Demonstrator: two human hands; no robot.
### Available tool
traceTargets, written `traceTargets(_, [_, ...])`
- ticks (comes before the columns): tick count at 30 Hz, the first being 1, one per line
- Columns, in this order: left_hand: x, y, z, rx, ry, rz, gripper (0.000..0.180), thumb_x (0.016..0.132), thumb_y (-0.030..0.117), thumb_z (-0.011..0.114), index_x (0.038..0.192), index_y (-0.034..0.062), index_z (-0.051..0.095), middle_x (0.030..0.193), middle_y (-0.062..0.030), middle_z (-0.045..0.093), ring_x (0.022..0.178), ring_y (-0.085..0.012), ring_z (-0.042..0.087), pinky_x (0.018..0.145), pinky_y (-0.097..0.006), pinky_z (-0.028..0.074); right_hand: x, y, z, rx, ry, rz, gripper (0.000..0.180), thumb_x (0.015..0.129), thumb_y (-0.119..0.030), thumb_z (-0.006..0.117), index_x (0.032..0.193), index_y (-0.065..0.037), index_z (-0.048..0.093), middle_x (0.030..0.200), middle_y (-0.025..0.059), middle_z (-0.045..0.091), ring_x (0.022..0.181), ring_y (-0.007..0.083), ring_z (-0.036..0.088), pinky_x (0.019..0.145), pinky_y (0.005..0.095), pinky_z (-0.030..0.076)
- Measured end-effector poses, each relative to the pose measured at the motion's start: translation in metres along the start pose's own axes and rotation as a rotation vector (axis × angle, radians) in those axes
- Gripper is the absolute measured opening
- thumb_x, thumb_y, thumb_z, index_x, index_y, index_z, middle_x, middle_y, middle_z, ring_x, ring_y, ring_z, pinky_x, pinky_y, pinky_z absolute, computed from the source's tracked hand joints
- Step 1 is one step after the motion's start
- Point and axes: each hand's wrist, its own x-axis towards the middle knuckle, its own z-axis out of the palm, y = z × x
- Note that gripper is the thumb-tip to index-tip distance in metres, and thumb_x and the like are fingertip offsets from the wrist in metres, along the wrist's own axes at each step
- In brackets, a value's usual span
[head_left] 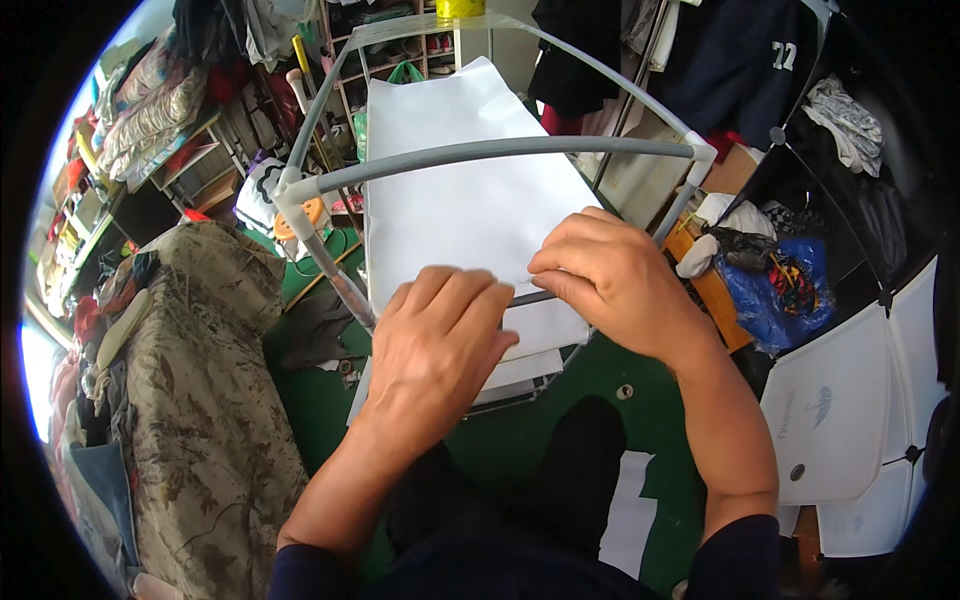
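Note:
A large white sheet [455,195] lies inside a grey tube frame [500,150] with white corner joints. My left hand [435,345] rests flat on the sheet's near edge, fingers together, over a thin grey bar that it partly hides. My right hand [610,285] pinches the sheet's near edge between thumb and fingers, close beside the left. More white sheets [530,365] are stacked under the near edge.
A camouflage-patterned cloth [205,400] covers a bulky shape at left. Green floor [520,430] lies below the frame. White cabinet panels [850,400] stand at right, beside a blue bag [775,290]. Shelves and hanging clothes [720,60] fill the back.

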Motion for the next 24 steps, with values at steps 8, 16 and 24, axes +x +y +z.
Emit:
traceTargets(8, [0.002,-0.015,0.012,0.209,-0.149,-0.057,0.019,0.084,0.012,0.079,0.101,0.0081,0.072,0.098,-0.0046,0.07,0.095,-0.0279,0.065,0.082,-0.042,0.051,0.009,0.012,-0.008,0.122,-0.19,0.182,0.017,0.095,-0.014,0.071,0.095,0.002,0.076,0.086,0.013,0.071,0.085,0.0271,0.067,0.078,0.0382,0.053])
traceTargets(16, [0.005,-0.018,0.017,0.248,-0.132,-0.008,0.006,0.086,0.009,0.07,0.091,0.009,0.068,0.088,-0.0044,0.065,0.086,-0.027,0.063,0.075,-0.041,0.047,0.015,0.017,-0.013,0.243,-0.26,0.316,0.02,0.097,-0.016,0.07,0.097,0.004,0.076,0.085,0.0113,0.071,0.079,0.0218,0.066,0.075,0.0362,0.052])
traceTargets(24, [0.011,-0.018,0.016,0.297,-0.035,0.072,0.009,0.082,0.007,0.068,0.091,0.0104,0.067,0.087,-0.0027,0.065,0.086,-0.0243,0.063,0.076,-0.04,0.045,0.021,0.026,-0.01,0.125,-0.239,0.157,0.02,0.096,-0.017,0.069,0.097,0.002,0.076,0.089,0.0127,0.073,0.084,0.0265,0.069,0.078,0.0379,0.054])
